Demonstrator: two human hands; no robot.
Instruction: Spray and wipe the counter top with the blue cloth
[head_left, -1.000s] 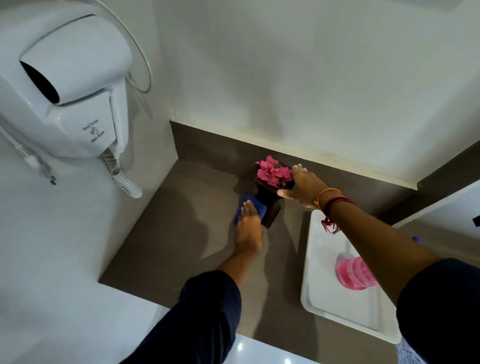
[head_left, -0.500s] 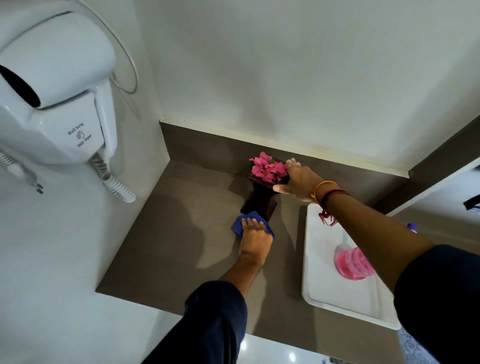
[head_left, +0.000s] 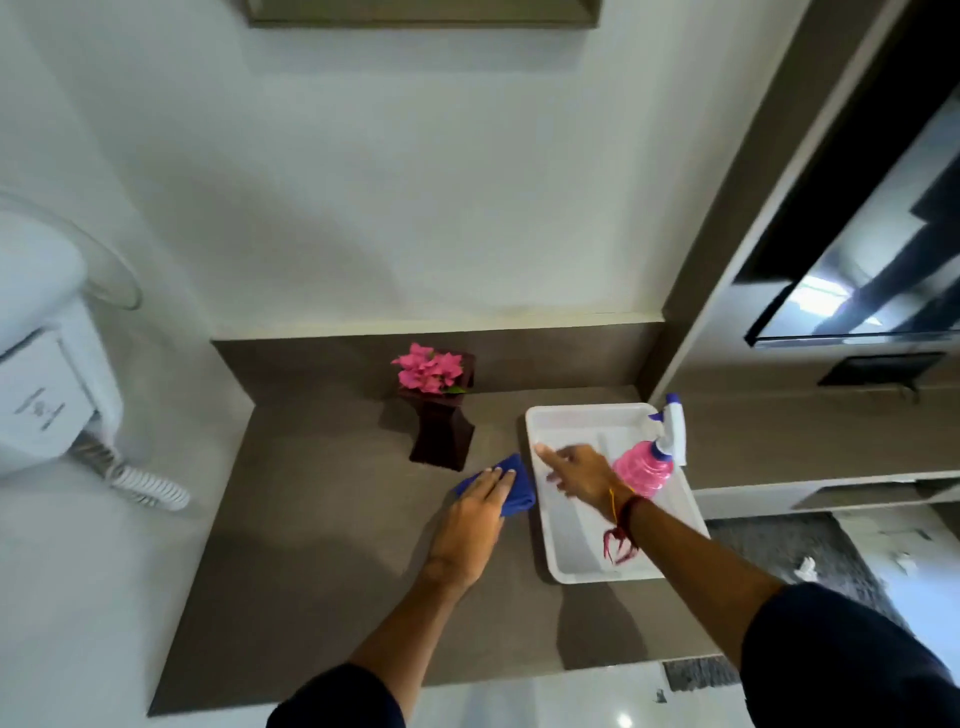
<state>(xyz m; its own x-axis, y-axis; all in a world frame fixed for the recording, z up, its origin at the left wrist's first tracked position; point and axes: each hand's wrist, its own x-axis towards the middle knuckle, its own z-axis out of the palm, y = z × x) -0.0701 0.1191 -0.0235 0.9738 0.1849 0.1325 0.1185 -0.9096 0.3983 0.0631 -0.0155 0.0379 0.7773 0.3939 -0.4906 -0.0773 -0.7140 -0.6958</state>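
Note:
My left hand (head_left: 475, 519) lies flat on the folded blue cloth (head_left: 514, 488), pressing it onto the brown counter top (head_left: 322, 519) just left of the white tray (head_left: 571, 545). My right hand (head_left: 576, 470) hovers over the tray with its fingers spread and holds nothing. A pink spray bottle (head_left: 647, 470) with a white and blue trigger head stands in the tray, right beside that hand. A dark vase of pink flowers (head_left: 441, 410) stands on the counter behind the cloth.
A white wall-mounted hair dryer (head_left: 47, 374) with a coiled cord hangs at the left. The back wall and a brown side panel (head_left: 727, 249) close in the counter. A dark screen (head_left: 857, 291) is at the right, with floor below.
My right hand let go of the flower vase and moved right over the tray. My left hand slid the cloth right, toward the tray. The camera swung up and to the right.

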